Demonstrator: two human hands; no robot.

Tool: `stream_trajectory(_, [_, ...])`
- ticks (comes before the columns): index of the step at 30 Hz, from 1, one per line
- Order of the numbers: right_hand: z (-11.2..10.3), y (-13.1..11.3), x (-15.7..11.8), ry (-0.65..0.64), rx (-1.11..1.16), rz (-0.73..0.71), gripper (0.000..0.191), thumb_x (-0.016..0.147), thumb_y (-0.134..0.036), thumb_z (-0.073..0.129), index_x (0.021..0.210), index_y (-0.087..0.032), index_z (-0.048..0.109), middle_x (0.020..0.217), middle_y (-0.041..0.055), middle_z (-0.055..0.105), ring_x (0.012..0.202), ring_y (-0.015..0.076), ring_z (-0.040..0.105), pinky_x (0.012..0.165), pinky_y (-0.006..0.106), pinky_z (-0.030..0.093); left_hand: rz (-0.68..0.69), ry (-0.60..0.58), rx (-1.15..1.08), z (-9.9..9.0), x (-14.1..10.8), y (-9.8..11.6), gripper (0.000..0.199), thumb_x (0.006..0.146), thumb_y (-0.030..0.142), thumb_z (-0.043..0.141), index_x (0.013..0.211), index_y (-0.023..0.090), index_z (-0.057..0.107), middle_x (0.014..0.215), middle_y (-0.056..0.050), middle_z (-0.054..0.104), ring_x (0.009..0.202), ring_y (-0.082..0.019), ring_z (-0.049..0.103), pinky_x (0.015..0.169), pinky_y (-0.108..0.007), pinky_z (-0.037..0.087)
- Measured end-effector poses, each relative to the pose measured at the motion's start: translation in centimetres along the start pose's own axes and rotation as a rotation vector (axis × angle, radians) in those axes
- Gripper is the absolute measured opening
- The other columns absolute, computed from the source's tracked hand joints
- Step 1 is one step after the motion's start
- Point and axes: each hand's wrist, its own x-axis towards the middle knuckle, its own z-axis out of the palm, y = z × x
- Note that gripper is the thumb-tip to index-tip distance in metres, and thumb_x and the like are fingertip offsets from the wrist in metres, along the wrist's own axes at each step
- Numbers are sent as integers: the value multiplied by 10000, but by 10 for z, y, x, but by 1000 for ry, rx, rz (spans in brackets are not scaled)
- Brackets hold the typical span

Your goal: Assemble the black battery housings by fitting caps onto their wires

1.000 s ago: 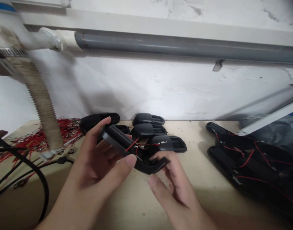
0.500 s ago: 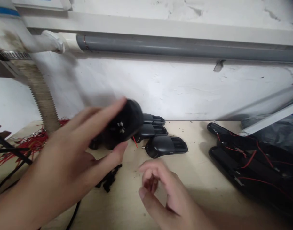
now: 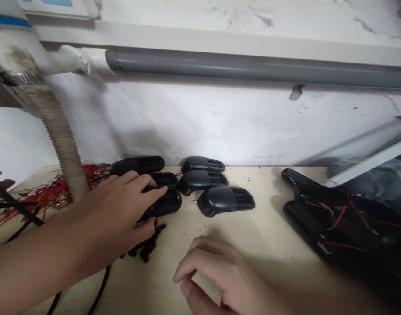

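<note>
My left hand (image 3: 121, 205) is closed over a black plastic housing (image 3: 170, 203) on the table, its thumb on the near side and fingers over the top. Two more black housings (image 3: 151, 163) lie just beyond it, one partly hidden by my fingers. To the right, three dark grey-and-black housings (image 3: 218, 201) with rounded heads and slotted ends lie in a column. My right hand (image 3: 216, 271) hovers over the near table, fingers loosely curled with a gap to the thumb and nothing visible in it. Small black parts (image 3: 146, 249) lie beneath my left hand.
Red wires with metal ends (image 3: 52, 190) are heaped at the left beside a ribbed hose (image 3: 61, 135). Black shells with red wires (image 3: 345, 223) pile up at the right. Black cables (image 3: 103, 291) cross the left front. A grey pipe (image 3: 220, 65) runs along the wall.
My left hand has lowered the black housing from the air to the table among the others on the left. My right hand has moved slightly nearer and to the left.
</note>
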Motion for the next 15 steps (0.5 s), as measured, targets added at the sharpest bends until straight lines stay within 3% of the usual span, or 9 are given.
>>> stream_trajectory(3, [2,5,-2,18,-14,-83,224,801,-31,663,939,-192,733,850,25,758,796,152,706,763,257,558,85,-117,254,3,0,-8,372,988,285,579,1312,310,759,1255,-73,732,1141,-340,627,994,-494,442])
stream_trajectory(9, [2,12,-3,18,-14,-136,173,838,-91,705,977,-182,755,891,32,760,829,138,708,779,220,552,58,-219,348,3,3,-8,433,1023,248,552,1428,290,698,1407,-122,669,1276,-372,603,1009,-553,499])
stream_trajectory(15, [2,11,-4,-4,9,-141,165,842,-88,714,976,-169,766,897,35,761,846,134,711,789,207,546,141,-191,338,6,8,-12,375,1005,310,592,1355,306,729,1296,-81,689,1198,-338,613,972,-512,512])
